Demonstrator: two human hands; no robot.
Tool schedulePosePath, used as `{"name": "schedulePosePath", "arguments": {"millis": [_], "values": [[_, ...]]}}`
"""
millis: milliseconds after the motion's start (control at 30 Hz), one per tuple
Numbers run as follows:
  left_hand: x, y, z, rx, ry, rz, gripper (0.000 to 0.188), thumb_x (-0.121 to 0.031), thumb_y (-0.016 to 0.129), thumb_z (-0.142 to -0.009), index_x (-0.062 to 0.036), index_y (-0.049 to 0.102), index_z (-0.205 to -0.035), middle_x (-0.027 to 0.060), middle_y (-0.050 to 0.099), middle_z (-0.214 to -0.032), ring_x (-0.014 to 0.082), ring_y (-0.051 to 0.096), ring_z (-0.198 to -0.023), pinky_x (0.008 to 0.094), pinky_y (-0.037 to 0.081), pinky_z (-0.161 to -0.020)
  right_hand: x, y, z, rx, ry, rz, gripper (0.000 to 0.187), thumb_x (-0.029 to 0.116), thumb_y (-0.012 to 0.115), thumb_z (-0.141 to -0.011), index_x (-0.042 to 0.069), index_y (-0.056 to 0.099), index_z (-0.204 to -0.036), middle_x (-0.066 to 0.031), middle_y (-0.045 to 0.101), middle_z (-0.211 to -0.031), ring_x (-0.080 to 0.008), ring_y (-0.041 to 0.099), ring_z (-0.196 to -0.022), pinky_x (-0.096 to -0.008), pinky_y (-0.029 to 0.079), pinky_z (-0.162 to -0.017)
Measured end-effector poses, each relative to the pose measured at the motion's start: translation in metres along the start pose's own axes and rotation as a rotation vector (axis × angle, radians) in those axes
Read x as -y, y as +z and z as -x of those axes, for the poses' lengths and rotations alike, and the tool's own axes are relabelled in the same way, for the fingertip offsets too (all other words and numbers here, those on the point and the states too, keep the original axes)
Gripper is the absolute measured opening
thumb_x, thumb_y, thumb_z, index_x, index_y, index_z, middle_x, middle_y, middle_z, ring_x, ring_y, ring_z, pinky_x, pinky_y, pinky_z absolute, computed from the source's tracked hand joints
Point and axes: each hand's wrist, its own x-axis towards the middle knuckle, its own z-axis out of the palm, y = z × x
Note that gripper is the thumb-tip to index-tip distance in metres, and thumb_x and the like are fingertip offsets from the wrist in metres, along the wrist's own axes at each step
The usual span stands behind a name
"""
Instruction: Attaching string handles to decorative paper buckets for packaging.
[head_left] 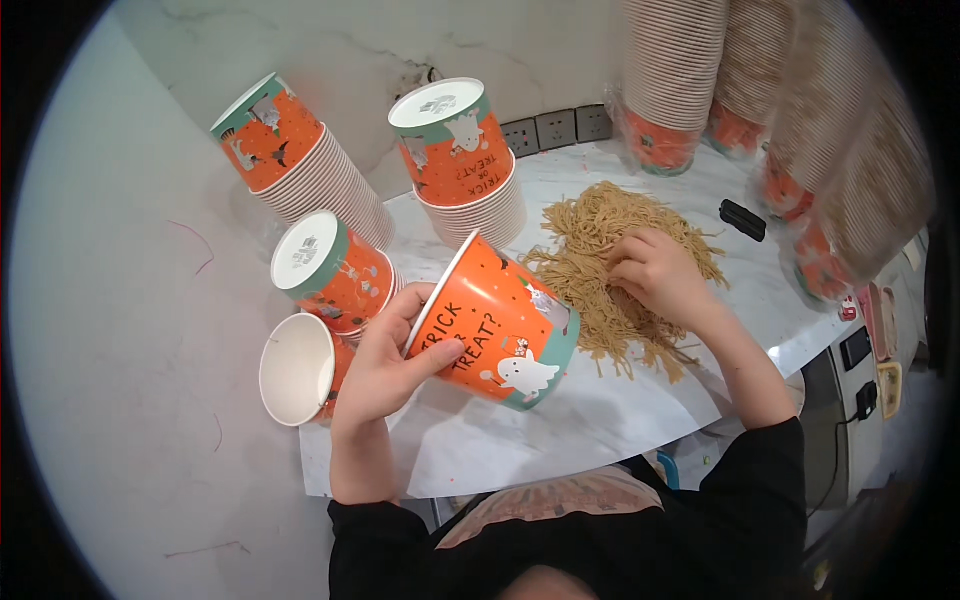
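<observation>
My left hand (385, 360) grips an orange and green paper bucket (500, 325) printed with a white ghost. The bucket is tilted on its side above the table, its white rim toward the upper left and its base toward the lower right. I cannot see inside it. On the table to its right lies a loose heap of tan, noodle-like strands (610, 225). The fingers of my right hand (655, 275) are bent and pressed into the middle of this heap, their tips partly hidden among the strands.
Upside-down stacks of matching buckets stand at the back left (285, 140) and back centre (455, 150). Left of my hand are a shorter stack (335, 270) and a tipped bucket (297, 370). Tall bagged stacks (670, 70) line the back right, near a black clip-like object (743, 220). Sockets (556, 130) edge the wall.
</observation>
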Motion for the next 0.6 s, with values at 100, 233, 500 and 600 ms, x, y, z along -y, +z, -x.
{"name": "schedulePosePath", "arguments": {"millis": [100,233,500,600], "values": [[-0.001,0.001,0.000,0.042,-0.060,0.044,0.049,0.003,0.067,-0.093,0.0008,0.045,-0.137,0.0122,0.065,-0.125,0.0135,0.063,-0.115,0.0300,0.053,-0.097,0.008,-0.010,-0.008,0.051,0.193,-0.143,0.008,0.012,0.073,-0.083,0.005,0.071,-0.086,-0.0069,0.065,-0.091,-0.0301,0.063,-0.095,-0.0409,0.052,-0.083],[-0.001,0.000,0.000,0.073,-0.045,0.095,0.061,0.006,0.064,-0.093,-0.0020,0.033,-0.145,0.0155,0.063,-0.129,0.0163,0.062,-0.119,0.0316,0.052,-0.100,0.016,-0.027,-0.023,0.184,0.278,-0.124,0.008,0.008,0.071,-0.084,0.002,0.069,-0.089,-0.0108,0.064,-0.087,-0.0344,0.063,-0.087,-0.0438,0.052,-0.077],[-0.006,0.005,0.002,0.057,0.080,0.161,0.079,0.009,0.062,-0.090,-0.0037,0.024,-0.158,0.0179,0.060,-0.135,0.0191,0.060,-0.125,0.0345,0.047,-0.107,0.073,-0.056,-0.084,-0.142,0.157,-0.718,0.005,0.002,0.068,-0.089,-0.002,0.067,-0.093,-0.0098,0.066,-0.087,-0.0221,0.064,-0.079,-0.0310,0.051,-0.071],[-0.002,-0.006,0.000,0.130,0.095,-0.043,0.050,0.010,0.060,-0.089,0.0041,0.055,-0.139,0.0134,0.059,-0.140,0.0198,0.054,-0.133,0.0350,0.043,-0.112,0.117,-0.076,-0.098,-0.156,-0.011,-0.842,0.009,0.002,0.071,-0.086,0.001,0.069,-0.095,-0.0084,0.069,-0.089,-0.0230,0.067,-0.082,-0.0331,0.053,-0.072]]}}
